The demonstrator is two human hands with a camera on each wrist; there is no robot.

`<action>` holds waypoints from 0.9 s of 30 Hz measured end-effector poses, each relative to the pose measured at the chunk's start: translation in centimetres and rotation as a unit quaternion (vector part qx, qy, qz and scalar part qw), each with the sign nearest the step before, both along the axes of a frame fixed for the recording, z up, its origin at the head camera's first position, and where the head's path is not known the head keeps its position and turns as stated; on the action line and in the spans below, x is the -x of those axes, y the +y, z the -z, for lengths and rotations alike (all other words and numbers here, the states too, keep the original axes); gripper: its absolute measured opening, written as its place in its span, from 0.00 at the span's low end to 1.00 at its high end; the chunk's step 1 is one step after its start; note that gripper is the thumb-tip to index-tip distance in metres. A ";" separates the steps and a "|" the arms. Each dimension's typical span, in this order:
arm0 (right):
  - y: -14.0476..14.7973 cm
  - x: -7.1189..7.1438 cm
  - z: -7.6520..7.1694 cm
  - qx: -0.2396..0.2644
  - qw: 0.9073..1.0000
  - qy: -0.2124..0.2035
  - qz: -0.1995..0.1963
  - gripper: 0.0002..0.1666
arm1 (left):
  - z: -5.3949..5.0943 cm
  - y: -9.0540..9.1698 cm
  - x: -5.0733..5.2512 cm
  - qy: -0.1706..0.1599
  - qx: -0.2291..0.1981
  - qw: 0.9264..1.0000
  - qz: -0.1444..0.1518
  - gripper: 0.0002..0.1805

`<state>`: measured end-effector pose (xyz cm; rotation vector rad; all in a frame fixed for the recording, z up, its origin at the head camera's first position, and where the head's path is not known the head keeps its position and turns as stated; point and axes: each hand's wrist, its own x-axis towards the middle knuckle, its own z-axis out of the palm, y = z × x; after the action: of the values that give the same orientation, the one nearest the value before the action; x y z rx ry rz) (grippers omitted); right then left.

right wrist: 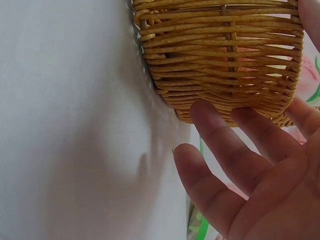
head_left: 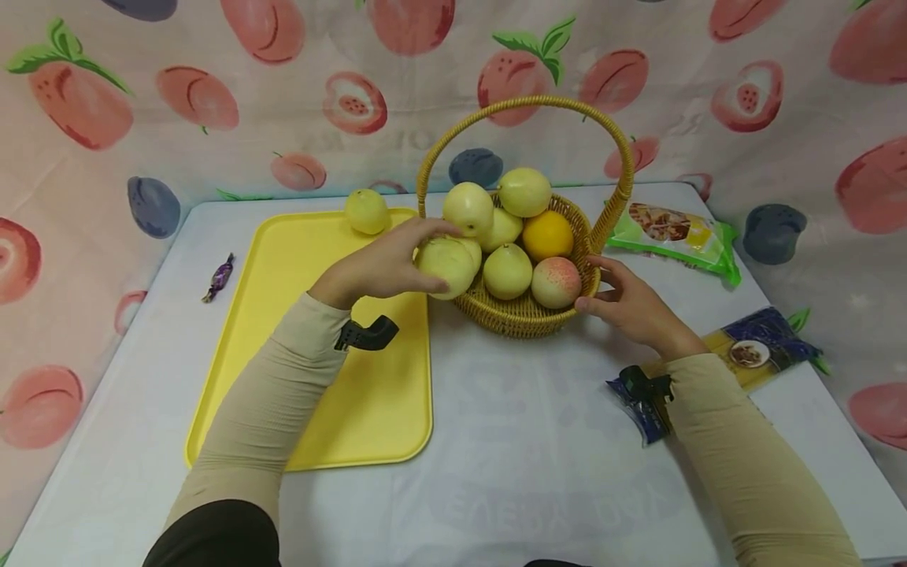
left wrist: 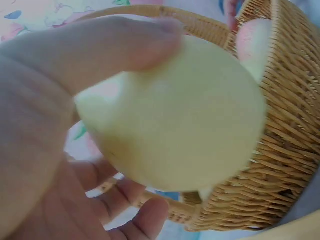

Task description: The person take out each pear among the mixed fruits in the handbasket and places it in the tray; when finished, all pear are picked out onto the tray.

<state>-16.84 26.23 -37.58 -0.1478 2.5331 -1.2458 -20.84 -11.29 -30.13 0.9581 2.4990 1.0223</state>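
Note:
My left hand [head_left: 386,264] holds a pale yellow-green, pear-like fruit [head_left: 445,266] at the left rim of the wicker basket [head_left: 520,323]. Close up in the left wrist view, the thumb lies over this smooth fruit [left wrist: 190,120], which tapers at one end. On the basket's right side, my right hand [head_left: 631,307] holds the rim by the handle base, with thumb and index finger on it. Other fingertips meet the woven wall [right wrist: 225,65] in the right wrist view. Inside are several similar pale fruits [head_left: 507,272], an orange [head_left: 548,235] and a peach [head_left: 556,282].
A yellow tray [head_left: 354,409] lies left of the basket, with another pale fruit [head_left: 367,211] at its far edge. Farther left is a purple wrapped candy [head_left: 218,277]. Right of the basket are a green snack packet [head_left: 673,236] and a blue-and-gold packet [head_left: 758,350], partly under the right arm.

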 end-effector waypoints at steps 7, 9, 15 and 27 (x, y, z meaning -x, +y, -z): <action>0.0 0.1 0.1 0.007 1.000 -0.003 0.001 0.55 | 1.7 0.0 -0.3 -0.093 -0.055 0.992 -0.067 0.50; 0.0 0.1 0.1 0.005 1.000 -0.003 0.001 0.56 | 2.1 -0.1 -0.5 -0.107 -0.061 0.988 -0.090 0.50; 0.0 0.2 0.2 0.001 1.000 -0.003 0.003 0.56 | 2.7 -0.7 -1.0 -0.083 -0.071 0.988 -0.109 0.44; 0.1 0.1 0.1 0.003 1.000 0.001 -0.004 0.55 | 2.8 -3.8 -1.1 -0.062 -0.054 0.991 -0.104 0.40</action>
<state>-16.92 26.37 -37.64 -0.1612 2.5282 -1.2515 -19.72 -15.04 -32.96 0.6491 2.5004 1.2511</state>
